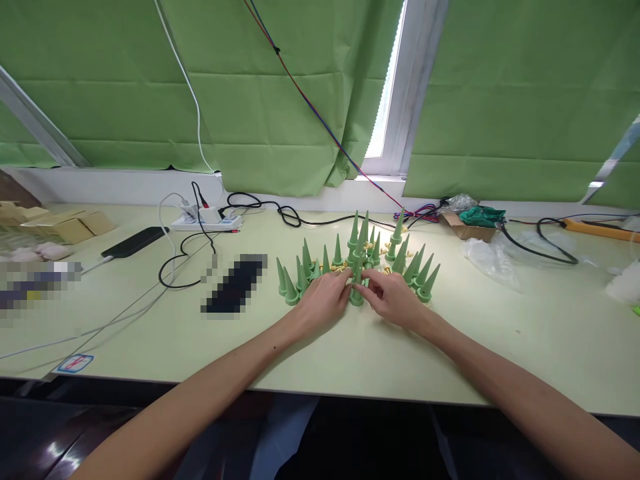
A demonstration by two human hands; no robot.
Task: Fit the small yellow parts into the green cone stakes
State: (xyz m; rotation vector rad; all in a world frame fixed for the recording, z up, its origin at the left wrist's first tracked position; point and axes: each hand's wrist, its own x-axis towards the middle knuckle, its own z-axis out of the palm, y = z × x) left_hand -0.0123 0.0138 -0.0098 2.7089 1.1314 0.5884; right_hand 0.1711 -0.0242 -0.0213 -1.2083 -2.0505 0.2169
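Note:
Several green cones with round collars stand in a cluster at the middle of the table. My left hand and my right hand meet at the front of the cluster, on either side of one upright green cone. The fingers of both hands are bent and pinch at this cone near its collar. More cones stand left of my left hand, and others are beyond my right hand. Small yellow fittings lie among the cones, partly hidden by them.
A pale green table spans the view. On the left are a power strip, cables, a black flat device and a blurred dark rectangle. Cardboard boxes sit at the far left. Behind right are an open carton and clear plastic.

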